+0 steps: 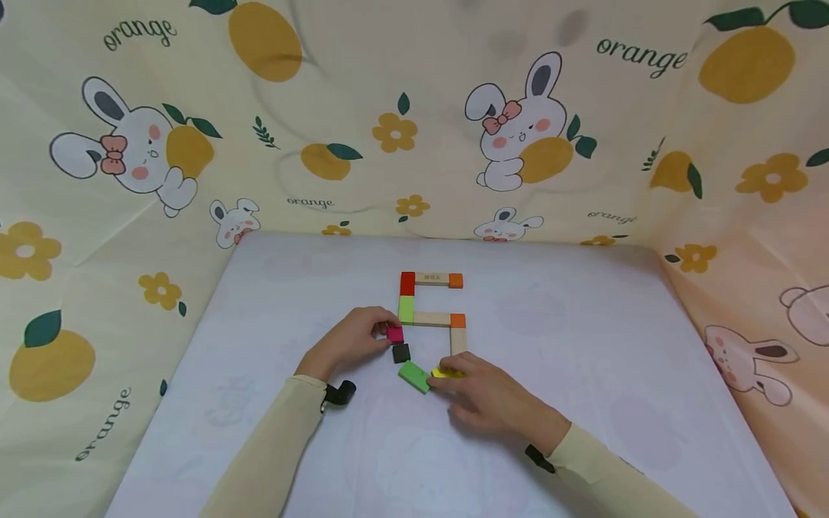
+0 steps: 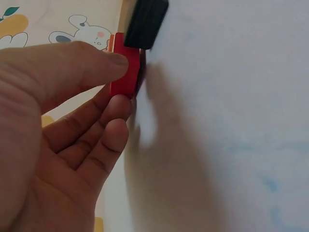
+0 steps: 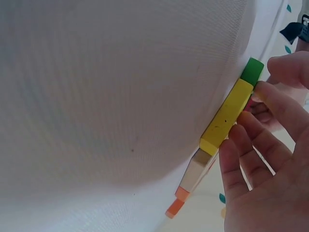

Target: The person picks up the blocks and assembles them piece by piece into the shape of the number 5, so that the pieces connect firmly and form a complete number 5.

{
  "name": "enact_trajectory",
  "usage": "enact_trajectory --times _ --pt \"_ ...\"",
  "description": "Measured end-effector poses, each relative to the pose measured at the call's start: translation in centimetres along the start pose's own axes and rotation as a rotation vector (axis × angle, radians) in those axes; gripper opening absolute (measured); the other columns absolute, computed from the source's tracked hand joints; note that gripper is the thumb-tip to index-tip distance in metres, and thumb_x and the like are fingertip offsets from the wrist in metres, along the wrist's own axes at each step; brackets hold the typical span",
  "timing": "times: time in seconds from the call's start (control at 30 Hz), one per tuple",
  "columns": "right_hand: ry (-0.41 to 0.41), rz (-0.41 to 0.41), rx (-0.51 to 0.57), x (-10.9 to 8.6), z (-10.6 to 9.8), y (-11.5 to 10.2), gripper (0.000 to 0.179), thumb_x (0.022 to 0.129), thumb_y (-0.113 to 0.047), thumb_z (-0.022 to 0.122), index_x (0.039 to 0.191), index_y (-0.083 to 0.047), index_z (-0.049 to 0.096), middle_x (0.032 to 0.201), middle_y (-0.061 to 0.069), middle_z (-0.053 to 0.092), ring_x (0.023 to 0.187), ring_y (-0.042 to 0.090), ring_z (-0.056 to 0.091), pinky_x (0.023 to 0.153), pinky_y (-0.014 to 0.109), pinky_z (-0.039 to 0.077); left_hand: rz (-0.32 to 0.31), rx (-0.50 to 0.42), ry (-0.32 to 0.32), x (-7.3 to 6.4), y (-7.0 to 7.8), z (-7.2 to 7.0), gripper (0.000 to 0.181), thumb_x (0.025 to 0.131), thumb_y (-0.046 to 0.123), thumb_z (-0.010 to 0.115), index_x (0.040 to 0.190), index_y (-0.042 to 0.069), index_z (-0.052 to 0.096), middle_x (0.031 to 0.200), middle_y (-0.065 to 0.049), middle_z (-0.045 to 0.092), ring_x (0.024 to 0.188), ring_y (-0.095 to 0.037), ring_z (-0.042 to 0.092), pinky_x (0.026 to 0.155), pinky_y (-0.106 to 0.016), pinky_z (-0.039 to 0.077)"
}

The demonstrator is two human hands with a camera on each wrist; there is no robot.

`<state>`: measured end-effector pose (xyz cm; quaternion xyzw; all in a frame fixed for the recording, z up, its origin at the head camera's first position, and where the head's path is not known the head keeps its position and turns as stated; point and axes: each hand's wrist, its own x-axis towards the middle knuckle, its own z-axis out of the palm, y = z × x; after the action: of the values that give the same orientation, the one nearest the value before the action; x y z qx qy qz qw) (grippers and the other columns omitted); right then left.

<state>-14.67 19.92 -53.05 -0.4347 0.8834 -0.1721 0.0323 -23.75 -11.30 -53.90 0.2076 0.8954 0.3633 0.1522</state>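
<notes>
My left hand (image 1: pixel 355 336) pinches a small magenta-red block (image 1: pixel 395 335); in the left wrist view the thumb presses the red block's face (image 2: pixel 124 72). Just below it lies a black block (image 1: pixel 401 353), and a green block (image 1: pixel 414 377) lies slantwise further down. My right hand (image 1: pixel 495 397) is over a yellow block (image 1: pixel 447 373), partly covering it. In the right wrist view, its loosely bent fingers rest along the side of the yellow block (image 3: pixel 227 116), the index fingertip by the green block (image 3: pixel 252 71). The right thumb stands away from the blocks.
Further blocks lie end to end on the white table (image 1: pixel 259 417): red (image 1: pixel 407 283), lime green (image 1: pixel 406 309), plain wooden (image 1: pixel 432 319), orange (image 1: pixel 458 321) and another orange (image 1: pixel 456 280). A printed cloth (image 1: pixel 363 86) hangs behind and at the sides.
</notes>
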Motion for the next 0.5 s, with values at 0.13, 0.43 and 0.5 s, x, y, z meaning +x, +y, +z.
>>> enact_trajectory --times 0.13,0.43,0.5 --pt "0.008 -0.010 -0.006 0.1 0.1 0.1 0.048 0.095 -0.019 0.077 0.142 -0.019 0.074 0.139 0.007 0.063 0.131 0.023 0.056 0.106 0.043 0.053 0.003 -0.006 0.004 -0.2 -0.1 0.1 0.032 0.099 0.007 0.077 0.129 0.019 0.077 0.111 0.007 0.069 0.101 -0.019 0.061 0.093 -0.037 0.055" --pt "0.011 -0.007 0.000 0.2 0.1 0.2 0.048 0.094 -0.020 0.077 0.142 -0.021 0.074 0.139 0.006 0.063 0.130 0.022 0.055 0.105 0.043 0.053 0.067 0.001 0.020 -0.4 -0.5 0.9 0.025 0.103 0.018 0.077 0.128 0.022 0.080 0.121 0.012 0.066 0.108 -0.013 0.060 0.099 -0.036 0.054" --pt "0.015 -0.009 0.005 0.1 0.2 0.2 0.048 0.094 -0.019 0.077 0.142 -0.020 0.075 0.138 0.006 0.064 0.130 0.023 0.056 0.105 0.044 0.053 0.076 0.010 0.014 -0.5 -0.3 1.1 0.027 0.102 0.020 0.079 0.128 0.024 0.081 0.122 0.010 0.065 0.110 -0.013 0.060 0.099 -0.037 0.054"
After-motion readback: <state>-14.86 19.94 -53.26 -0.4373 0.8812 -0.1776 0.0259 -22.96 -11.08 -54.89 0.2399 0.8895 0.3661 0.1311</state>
